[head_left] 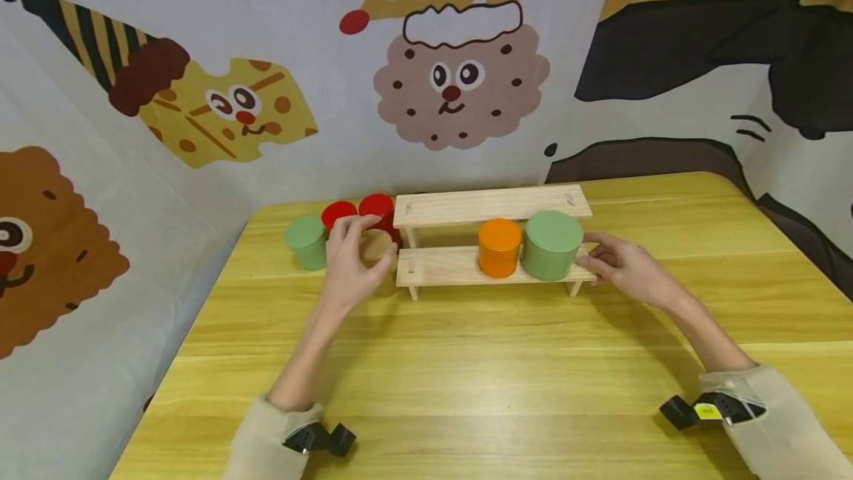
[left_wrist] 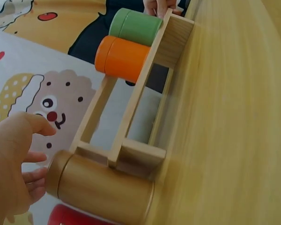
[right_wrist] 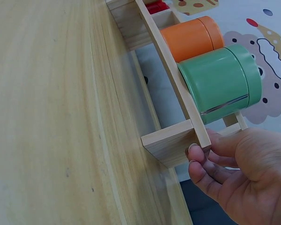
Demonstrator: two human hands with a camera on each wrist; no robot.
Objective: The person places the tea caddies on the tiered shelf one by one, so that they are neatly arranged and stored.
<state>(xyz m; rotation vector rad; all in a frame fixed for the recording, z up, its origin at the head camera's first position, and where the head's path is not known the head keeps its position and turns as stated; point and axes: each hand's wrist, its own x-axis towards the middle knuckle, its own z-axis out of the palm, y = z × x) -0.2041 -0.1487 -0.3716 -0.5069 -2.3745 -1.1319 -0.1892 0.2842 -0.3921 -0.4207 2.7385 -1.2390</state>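
Note:
My left hand (head_left: 349,261) is at the top of a brown canister (left_wrist: 103,187), thumb and fingers spread about its lid; in the left wrist view there is a gap between thumb and lid. At the other side, my right hand (right_wrist: 248,173) pinches the right end of the lower board of a two-tier wooden shelf (head_left: 440,267), thumb above and fingertips at the edge. On that board stand an orange canister (head_left: 500,249) and, beside it nearer my right hand, a wider green canister (head_left: 552,247).
Left of the shelf stand a smaller green canister (head_left: 306,243) and two red canisters (head_left: 377,206), partly hidden by my left hand. The shelf's upper board (head_left: 489,205) bears nothing. A cartoon-printed cloth (head_left: 333,161) hangs behind the wooden table (head_left: 466,384).

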